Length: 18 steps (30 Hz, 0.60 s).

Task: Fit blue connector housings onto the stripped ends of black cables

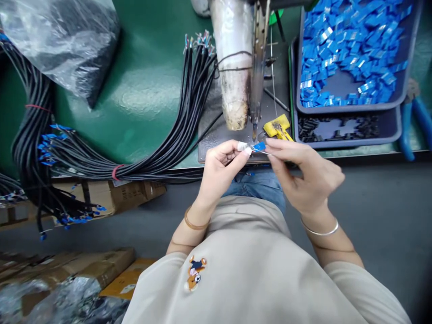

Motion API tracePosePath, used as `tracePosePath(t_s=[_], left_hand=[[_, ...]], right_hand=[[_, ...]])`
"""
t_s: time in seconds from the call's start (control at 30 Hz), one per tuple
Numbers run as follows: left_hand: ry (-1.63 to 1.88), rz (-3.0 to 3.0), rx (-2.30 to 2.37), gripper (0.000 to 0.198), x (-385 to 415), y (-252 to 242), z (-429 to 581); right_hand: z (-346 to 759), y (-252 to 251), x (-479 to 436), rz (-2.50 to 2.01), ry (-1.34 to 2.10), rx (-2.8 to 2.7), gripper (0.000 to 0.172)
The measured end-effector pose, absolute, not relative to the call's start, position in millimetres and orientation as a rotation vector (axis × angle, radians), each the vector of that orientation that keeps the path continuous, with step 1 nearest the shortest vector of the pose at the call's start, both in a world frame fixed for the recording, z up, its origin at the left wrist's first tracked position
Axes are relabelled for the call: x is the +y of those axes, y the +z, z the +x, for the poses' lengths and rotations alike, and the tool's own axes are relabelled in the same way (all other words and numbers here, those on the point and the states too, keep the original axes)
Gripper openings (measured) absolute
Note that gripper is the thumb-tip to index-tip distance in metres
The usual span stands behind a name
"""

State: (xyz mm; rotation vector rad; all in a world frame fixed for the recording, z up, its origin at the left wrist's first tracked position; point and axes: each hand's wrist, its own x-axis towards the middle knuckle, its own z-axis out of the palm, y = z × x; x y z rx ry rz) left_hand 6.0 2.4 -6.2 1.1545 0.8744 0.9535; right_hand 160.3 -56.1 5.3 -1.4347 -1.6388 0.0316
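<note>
A small blue connector [259, 147] is between my two hands, at the front edge of the bench and just below a metal tip. My left hand [219, 168] pinches at its left end, where short thin wires seem to enter; white coverings sit on the thumb and forefinger tips. The thumb and forefinger of my right hand [303, 173] close at the connector's right end. A thin pale strand runs along its lower side; I cannot make out what it is. Right behind the right fingertips lies a yellow clip-like piece [277, 127].
A tray of blue connectors [357, 109] stands over a tray of small black parts [347, 141]. Blue-handled pliers [407, 130] lie to the right. Black cable bundles [162, 153] cover the left side, near a plastic bag [67, 45]. A taped pale cone [232, 58] hangs centrally.
</note>
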Motion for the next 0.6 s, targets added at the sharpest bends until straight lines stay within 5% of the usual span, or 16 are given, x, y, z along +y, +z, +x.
tracePosePath(t_s=[0.6], left_hand=[[1.109,1.368,1.012,0.017,7,5,18]], right_hand=[[160,-4,-41,-1.277,0.077,-1.65,0.019]])
